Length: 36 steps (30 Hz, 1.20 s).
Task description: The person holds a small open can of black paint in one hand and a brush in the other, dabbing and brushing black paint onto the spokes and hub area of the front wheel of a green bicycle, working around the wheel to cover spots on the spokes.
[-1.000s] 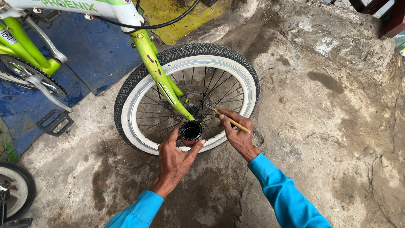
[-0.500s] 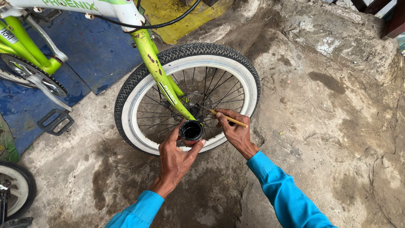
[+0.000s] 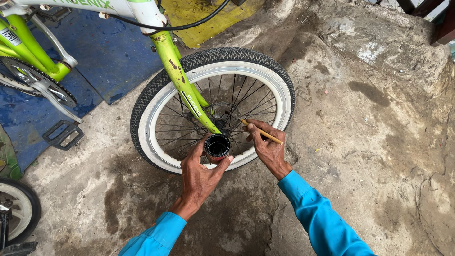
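Observation:
A small bicycle wheel (image 3: 156, 147) with a black tyre, white sidewall and thin spokes stands on the ground, held by a lime-green fork (image 3: 182, 87). My left hand (image 3: 199, 173) holds a small round black tin (image 3: 217, 147) right in front of the wheel hub. My right hand (image 3: 265, 144) grips a thin wooden-handled brush (image 3: 263, 134), its tip pointing in among the spokes near the hub. Both arms wear bright blue sleeves.
The green and white bicycle frame, chainring (image 3: 40, 83) and black pedal (image 3: 63, 135) lie to the left over a blue mat (image 3: 109, 52). A yellow sheet (image 3: 204, 19) is at the top. Another wheel (image 3: 16, 215) sits at the bottom left. Rough stained concrete spreads to the right.

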Motion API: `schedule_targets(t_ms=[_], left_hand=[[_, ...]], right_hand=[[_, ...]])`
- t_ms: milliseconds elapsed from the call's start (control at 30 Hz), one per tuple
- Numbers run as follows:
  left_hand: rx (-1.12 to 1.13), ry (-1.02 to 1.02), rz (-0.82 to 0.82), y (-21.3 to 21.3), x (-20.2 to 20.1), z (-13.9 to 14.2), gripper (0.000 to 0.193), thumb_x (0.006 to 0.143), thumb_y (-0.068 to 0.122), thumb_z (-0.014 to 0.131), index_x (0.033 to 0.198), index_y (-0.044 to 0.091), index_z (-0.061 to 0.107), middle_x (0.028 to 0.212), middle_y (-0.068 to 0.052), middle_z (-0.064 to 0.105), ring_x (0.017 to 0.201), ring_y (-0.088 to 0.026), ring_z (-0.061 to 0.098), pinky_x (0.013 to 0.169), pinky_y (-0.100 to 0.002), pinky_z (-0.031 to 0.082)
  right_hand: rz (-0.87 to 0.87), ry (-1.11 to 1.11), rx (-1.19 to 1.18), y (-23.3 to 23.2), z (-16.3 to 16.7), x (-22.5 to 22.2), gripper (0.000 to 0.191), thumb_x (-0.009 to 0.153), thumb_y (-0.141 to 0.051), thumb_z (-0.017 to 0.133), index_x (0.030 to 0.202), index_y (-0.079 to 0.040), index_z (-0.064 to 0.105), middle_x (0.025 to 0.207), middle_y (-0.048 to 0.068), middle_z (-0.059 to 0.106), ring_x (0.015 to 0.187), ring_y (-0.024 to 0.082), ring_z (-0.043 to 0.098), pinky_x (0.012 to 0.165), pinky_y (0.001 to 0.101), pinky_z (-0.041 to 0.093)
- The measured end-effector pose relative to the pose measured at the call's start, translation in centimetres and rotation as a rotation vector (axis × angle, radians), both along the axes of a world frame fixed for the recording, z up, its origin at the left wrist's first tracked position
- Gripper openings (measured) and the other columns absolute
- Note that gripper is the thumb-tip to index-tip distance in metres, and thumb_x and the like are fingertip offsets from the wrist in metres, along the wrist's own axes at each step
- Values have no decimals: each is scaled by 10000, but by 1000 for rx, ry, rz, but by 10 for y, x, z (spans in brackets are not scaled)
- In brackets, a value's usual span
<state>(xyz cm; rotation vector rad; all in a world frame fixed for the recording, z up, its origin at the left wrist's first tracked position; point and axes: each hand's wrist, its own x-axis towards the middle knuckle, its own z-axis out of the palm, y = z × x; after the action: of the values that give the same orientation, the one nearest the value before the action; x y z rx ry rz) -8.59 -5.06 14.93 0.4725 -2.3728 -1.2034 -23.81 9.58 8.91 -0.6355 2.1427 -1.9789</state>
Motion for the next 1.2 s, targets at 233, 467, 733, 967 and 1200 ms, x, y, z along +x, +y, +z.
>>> schedule_targets(t_ms=[233, 467, 733, 967, 1200], left_hand=[[-11, 26, -1, -2, 1, 0, 674, 782, 253, 893, 1320, -49, 623, 1196, -212, 718, 1108, -306, 731, 919, -425, 616], [26, -10, 15, -1, 1, 5, 666, 763, 245, 891, 1307, -38, 632, 1174, -194, 732, 1074, -290, 747, 904, -419, 620], [9, -1, -4, 1, 0, 4, 660, 771, 243, 889, 1305, -49, 634, 1182, -201, 731, 1092, -297, 739, 918, -419, 615], [3, 14, 7, 2, 2, 6, 658, 762, 235, 893, 1298, -51, 639, 1169, -200, 741, 1072, -285, 748, 908, -414, 612], [-5, 25, -2, 0, 5, 10, 637, 762, 211, 888, 1297, -37, 647, 1167, -185, 759, 1077, -267, 751, 926, -409, 604]], right_hand=[[-94, 166, -35, 0, 5, 6, 284, 1026, -200, 662, 1187, 19, 746, 934, 126, 802, 703, 145, 762, 589, 274, 634], [-125, 234, -21, -2, 9, 8, 253, 1033, -183, 671, 1185, 3, 750, 928, 117, 796, 755, 139, 773, 613, 279, 646], [-142, 381, 86, -1, 11, 14, 221, 1006, -160, 701, 1162, -19, 771, 855, 107, 791, 700, 134, 751, 572, 282, 606], [-114, 394, 82, 0, 9, 14, 214, 999, -159, 708, 1140, -13, 776, 878, 116, 792, 703, 132, 747, 566, 282, 601], [-170, 300, -62, 20, 25, 21, 170, 1020, -123, 673, 1073, 22, 744, 833, 95, 768, 709, 114, 742, 603, 276, 613]])
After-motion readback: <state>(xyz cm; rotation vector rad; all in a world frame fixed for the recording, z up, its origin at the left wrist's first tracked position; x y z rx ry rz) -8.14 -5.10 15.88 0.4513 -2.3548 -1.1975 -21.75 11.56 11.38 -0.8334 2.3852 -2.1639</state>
